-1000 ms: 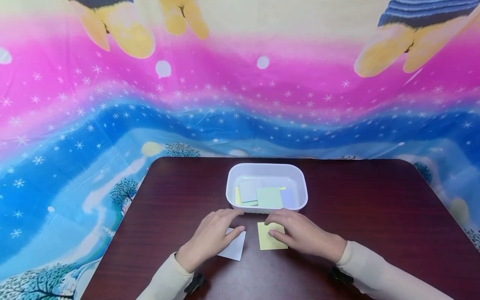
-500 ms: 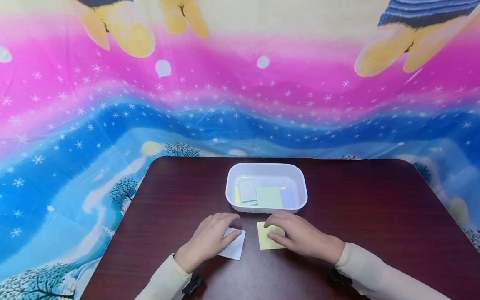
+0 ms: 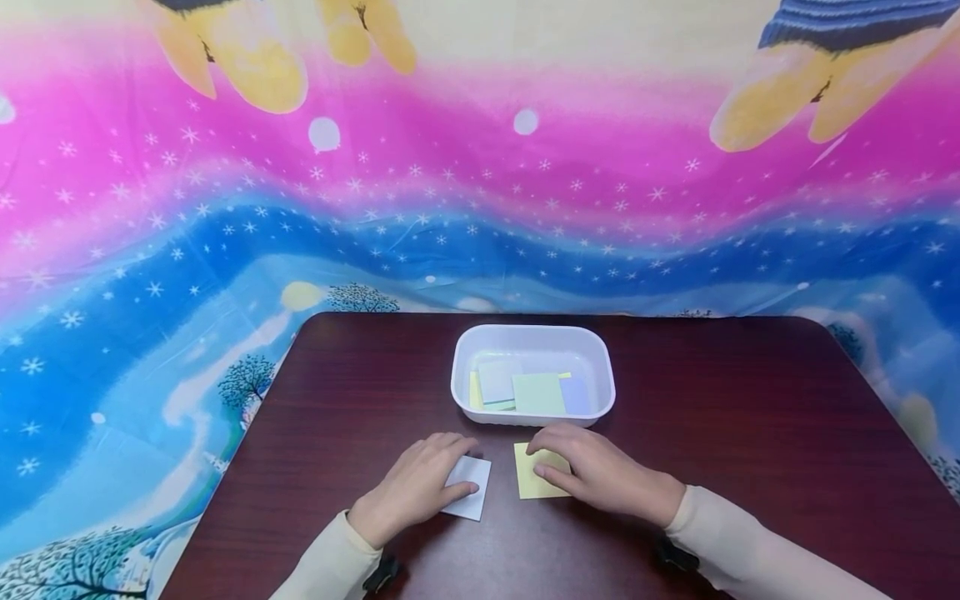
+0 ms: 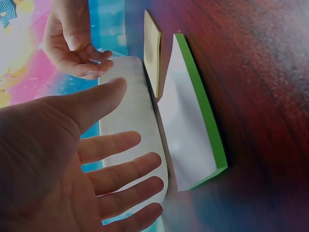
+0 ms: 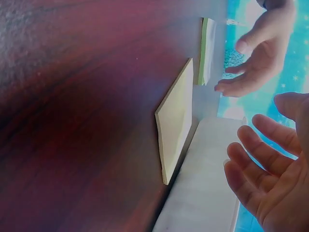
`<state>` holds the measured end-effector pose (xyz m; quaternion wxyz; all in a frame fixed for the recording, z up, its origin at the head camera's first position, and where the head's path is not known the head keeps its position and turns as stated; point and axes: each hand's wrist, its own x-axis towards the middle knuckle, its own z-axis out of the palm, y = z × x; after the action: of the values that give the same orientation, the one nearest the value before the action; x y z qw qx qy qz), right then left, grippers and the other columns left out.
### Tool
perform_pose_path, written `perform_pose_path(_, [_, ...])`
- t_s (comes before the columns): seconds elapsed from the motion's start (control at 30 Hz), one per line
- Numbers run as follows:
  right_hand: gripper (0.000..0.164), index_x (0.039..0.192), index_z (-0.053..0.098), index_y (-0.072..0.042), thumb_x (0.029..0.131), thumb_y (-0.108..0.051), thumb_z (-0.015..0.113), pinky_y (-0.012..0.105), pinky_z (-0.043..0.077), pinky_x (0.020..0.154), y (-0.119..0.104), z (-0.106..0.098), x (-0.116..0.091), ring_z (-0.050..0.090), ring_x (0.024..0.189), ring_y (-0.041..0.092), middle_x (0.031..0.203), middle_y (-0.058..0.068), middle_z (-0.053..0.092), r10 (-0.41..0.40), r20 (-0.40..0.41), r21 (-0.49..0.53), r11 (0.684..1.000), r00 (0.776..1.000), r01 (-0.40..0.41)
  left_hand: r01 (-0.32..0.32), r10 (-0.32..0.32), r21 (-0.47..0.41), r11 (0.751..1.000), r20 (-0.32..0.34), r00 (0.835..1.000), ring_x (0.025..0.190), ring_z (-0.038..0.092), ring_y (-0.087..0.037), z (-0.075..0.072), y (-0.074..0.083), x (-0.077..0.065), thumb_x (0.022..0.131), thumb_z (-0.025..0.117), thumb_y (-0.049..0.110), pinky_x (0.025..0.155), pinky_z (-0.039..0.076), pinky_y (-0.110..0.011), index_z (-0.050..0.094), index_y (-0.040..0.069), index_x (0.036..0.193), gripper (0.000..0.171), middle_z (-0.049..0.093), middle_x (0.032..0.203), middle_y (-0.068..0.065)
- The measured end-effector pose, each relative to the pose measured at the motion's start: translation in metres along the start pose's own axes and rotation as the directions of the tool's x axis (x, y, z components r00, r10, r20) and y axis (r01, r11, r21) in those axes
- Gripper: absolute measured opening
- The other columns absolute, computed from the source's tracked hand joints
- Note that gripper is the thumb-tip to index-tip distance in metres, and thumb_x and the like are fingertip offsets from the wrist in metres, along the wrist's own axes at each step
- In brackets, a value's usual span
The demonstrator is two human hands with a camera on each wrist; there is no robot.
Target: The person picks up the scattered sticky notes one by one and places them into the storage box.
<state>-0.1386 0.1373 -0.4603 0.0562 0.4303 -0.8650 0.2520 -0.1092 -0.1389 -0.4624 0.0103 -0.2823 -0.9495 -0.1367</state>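
Note:
My left hand (image 3: 412, 483) hovers above a sticky-note pad (image 3: 471, 470) with a white top. The left wrist view shows this hand with fingers spread and nothing in it; the pad's side is green (image 4: 207, 108). My right hand (image 3: 615, 475) hangs over a thin yellow sticky-note pad (image 3: 528, 485), partly covering it in the head view. Seen from the right wrist, its fingers bend loosely and stay apart from the yellow pad (image 5: 176, 123). Both pads lie on the table side by side, with a gap between them.
Just behind the pads stands a white plastic tub (image 3: 534, 330). Inside it are several note pads, among them a light green one (image 3: 538, 393) and a lilac one (image 3: 577, 395). A printed cloth (image 3: 480, 167) hangs beyond the dark wooden table (image 3: 712, 400).
My left hand has drawn back slightly toward me, uncovering more of the white-topped pad. The right hand has shifted a little to the left. Pads and tub stay put.

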Motion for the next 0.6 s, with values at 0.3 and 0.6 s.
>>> perform_pose_path(0.3, [0.024, 0.106, 0.064, -0.019, 0.092, -0.036, 0.055, 0.028, 0.046, 0.085, 0.001, 0.009, -0.001, 0.054, 0.099, 0.002, 0.104, -0.014, 0.061, 0.017, 0.029, 0.027, 0.999, 0.999, -0.017, -0.013, 0.011, 0.028, 1.000, 0.051, 0.999, 0.116, 0.052, -0.021, 0.004, -0.003, -0.001, 0.074, 0.071, 0.045, 0.092, 0.044, -0.041, 0.056, 0.012, 0.128, 0.065, 0.059, 0.124, -0.004])
perform_pose_path(0.6, [0.023, 0.108, 0.064, -0.020, 0.092, -0.033, 0.056, 0.030, 0.046, 0.086, -0.003, 0.011, 0.000, 0.053, 0.099, 0.002, 0.106, -0.013, 0.060, 0.078, 0.121, 0.064, 0.994, 0.990, -0.087, 0.004, -0.006, 0.025, 1.000, 0.100, 0.995, 0.116, 0.052, -0.024, 0.008, -0.004, -0.003, 0.067, 0.077, 0.043, 0.092, 0.044, -0.043, 0.055, 0.011, 0.130, 0.074, 0.057, 0.126, -0.007])
